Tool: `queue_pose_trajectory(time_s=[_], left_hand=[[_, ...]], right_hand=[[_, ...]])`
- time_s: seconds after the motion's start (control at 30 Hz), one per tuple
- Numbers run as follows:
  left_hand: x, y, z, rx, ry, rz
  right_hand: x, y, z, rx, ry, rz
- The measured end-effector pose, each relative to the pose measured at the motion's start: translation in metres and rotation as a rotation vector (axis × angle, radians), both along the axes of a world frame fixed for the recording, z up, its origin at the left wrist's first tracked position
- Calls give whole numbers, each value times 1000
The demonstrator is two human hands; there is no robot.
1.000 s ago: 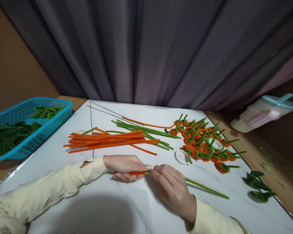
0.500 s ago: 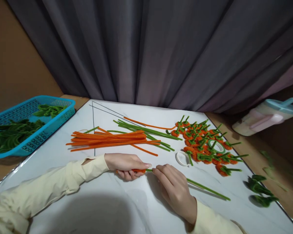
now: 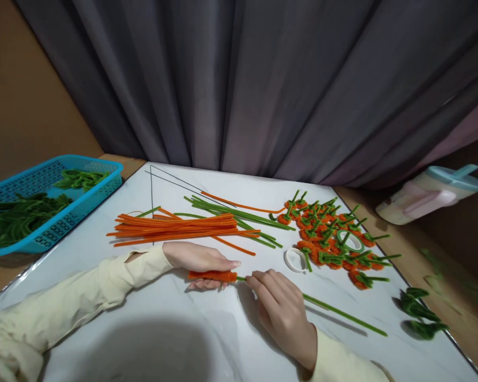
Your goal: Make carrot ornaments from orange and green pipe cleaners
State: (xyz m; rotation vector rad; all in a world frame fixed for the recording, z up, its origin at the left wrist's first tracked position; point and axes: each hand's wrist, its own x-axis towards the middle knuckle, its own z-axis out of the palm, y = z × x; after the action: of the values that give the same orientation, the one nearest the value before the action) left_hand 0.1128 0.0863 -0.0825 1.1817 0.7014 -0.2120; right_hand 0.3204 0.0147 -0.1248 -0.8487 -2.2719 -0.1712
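An orange wrapped coil (image 3: 213,276) lies along the fingers of my left hand (image 3: 201,261), the thumb above it and the fingertips beneath. From its right end runs a green stem (image 3: 344,314), which passes under my right hand (image 3: 281,307) and sticks out to the lower right. The fingers of my right hand are closed round that stem close to the coil. Behind my left hand is a pile of orange pipe cleaners (image 3: 179,228). Green pipe cleaners (image 3: 242,215) lie beyond and beside the pile.
Many orange pieces with green stems (image 3: 322,233) cluster at the right, with a green-edged tape roll (image 3: 350,241) on them and a white ring (image 3: 295,260) beside them. Green leaves (image 3: 420,313) lie farther right. A blue basket (image 3: 75,204) stands left, a cup (image 3: 426,196) back right.
My left hand has loosened, its thumb lifted off the orange coil, so more of the coil shows. The stem's free end has shifted slightly right and down.
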Motion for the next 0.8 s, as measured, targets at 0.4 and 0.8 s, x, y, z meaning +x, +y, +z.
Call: queue_pose_trajectory(time_s=[0.4, 0.8], left_hand=[[5, -6, 1, -143, -34, 116], [10, -8, -5, -225, -83, 71]], right_hand=[[0, -2, -1, -26, 39, 13], [-3, -2, -1, -204, 137, 50]])
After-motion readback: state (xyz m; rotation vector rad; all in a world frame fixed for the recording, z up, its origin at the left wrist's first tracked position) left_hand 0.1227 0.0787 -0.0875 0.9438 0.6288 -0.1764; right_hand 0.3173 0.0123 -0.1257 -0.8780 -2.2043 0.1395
